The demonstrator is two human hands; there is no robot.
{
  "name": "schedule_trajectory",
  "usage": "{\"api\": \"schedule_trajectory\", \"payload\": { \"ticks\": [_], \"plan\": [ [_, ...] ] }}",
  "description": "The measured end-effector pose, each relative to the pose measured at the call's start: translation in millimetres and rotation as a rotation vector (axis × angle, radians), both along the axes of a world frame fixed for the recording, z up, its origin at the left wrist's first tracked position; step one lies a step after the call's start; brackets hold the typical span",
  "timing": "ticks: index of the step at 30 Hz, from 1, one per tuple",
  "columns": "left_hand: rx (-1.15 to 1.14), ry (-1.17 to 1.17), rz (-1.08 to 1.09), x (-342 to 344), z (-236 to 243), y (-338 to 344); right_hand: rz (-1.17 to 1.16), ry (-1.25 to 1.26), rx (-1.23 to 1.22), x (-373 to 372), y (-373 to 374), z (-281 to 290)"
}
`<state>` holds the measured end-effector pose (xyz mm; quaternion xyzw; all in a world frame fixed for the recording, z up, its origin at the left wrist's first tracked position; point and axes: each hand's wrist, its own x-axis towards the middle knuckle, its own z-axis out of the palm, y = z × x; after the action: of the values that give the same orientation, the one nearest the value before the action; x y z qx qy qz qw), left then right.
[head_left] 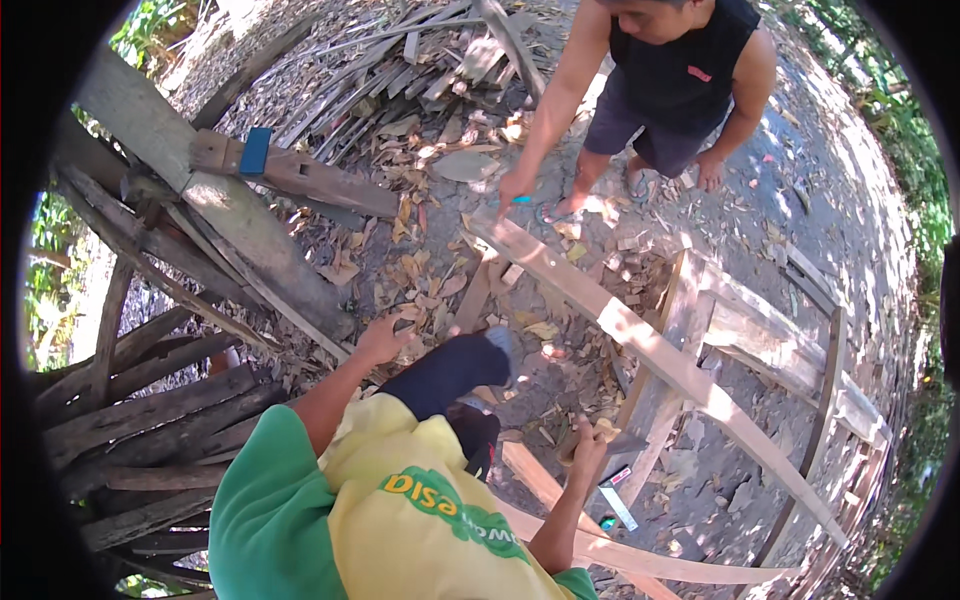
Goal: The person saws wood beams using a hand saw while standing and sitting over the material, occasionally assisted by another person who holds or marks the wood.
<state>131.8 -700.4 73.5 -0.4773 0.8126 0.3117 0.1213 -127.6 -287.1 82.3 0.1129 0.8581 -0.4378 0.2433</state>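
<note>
My right hand [588, 445] is closed round the tan wooden handle of a tool with a dark flat blade, which looks like a handsaw [626, 443]. The blade is partly hidden and lies close to the wooden frame. My left hand [388, 337] is held out to the left above leaf litter, its fingers loosely curved and apart, with nothing plainly in it. A long pale board [620, 325] slants across the wooden frame [668, 375] in front of me. Below the saw, a small square with a pale blade [617, 503] lies near the frame.
Another person [680, 70] stands across from me, a hand [516, 187] at the board's far end. A beam [330, 182] juts from the left, carrying a dark blue flat object [256, 150]. Stacked timbers [150, 440] fill the left; scrap wood [440, 70] lies behind. Planks [640, 560] cross at lower right.
</note>
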Motion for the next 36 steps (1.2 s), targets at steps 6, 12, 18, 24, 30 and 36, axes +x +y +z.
{"api": "schedule_trajectory", "payload": {
  "ticks": [6,12,18,24,30,36],
  "plan": [
    [-0.097,-0.311,-0.167,-60,-64,-3,-0.167,-0.081,-0.263,-34,21,-8],
    [0.285,-0.229,-0.068,-263,-83,-13,-0.295,-0.175,-0.256,-66,44,18],
    [0.162,-0.085,0.022,-339,-148,-102,-0.331,-0.395,-0.279,-123,7,53],
    [0.302,-0.147,0.082,-362,-156,-88,-0.398,-0.432,-0.214,-170,3,49],
    [0.411,-0.151,0.051,-401,-140,-78,-0.640,-0.337,-0.097,-207,21,96],
    [0.403,-0.059,0.107,-342,-158,-97,-0.487,-0.278,-0.058,-253,-7,129]
  ]
}}
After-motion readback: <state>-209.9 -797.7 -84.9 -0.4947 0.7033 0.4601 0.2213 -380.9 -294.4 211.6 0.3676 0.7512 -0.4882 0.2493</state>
